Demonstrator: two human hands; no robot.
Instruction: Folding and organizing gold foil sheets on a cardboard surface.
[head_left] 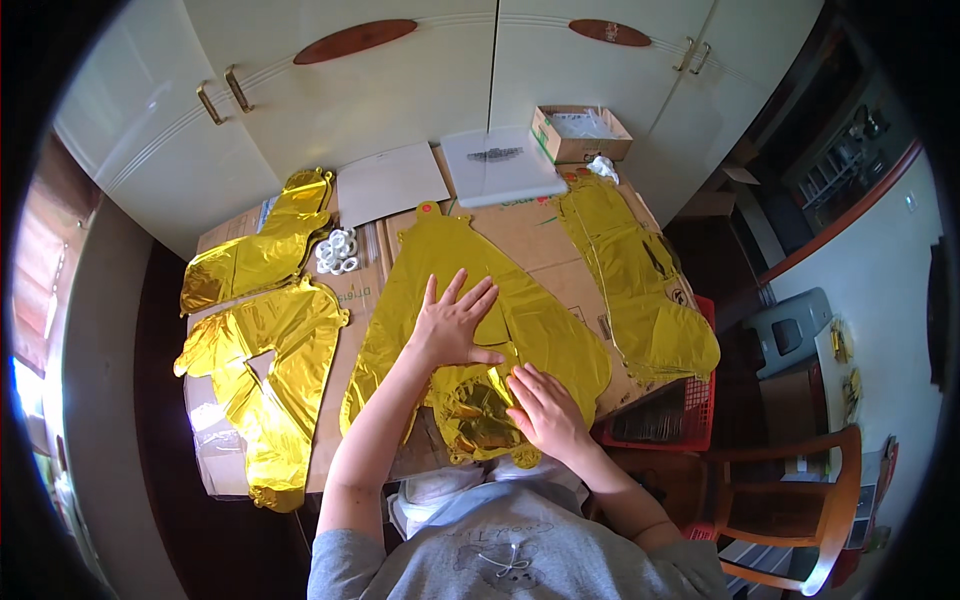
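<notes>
Head view, the only one supplied. The left hand [447, 328] lies palm down with its fingers spread wide, pressing on a large gold foil sheet [545, 322] and gripping nothing. The right hand [548, 412], just below and to the right, has its fingers extended and close together along the foil; no hold is seen, though whether the thumb traps an edge cannot be told. The sheet lies directly under both sets of fingers; its crumpled lower part sits between them and the person's body.

Step in hand, as judged: flattening the foil. Good practice calls for keeping the left fingers flat as an anchor and stroking outward with the right, lightly, since thin foil probably creases or tears under nails.

Surface: a cardboard-covered bench [540, 245]. Left of the fingers lie a holed foil piece [310, 345] and a second foil piece [250, 260]; right, a long foil piece [640, 300]. Beyond the left fingertips: white rings [337, 252], a grey board [392, 185], a translucent sheet [505, 170] and a carton [595, 152].

Room: pale cabinets [380, 95] beyond the fingers; a red crate [706, 412] and wooden chair [845, 490] to their right.
</notes>
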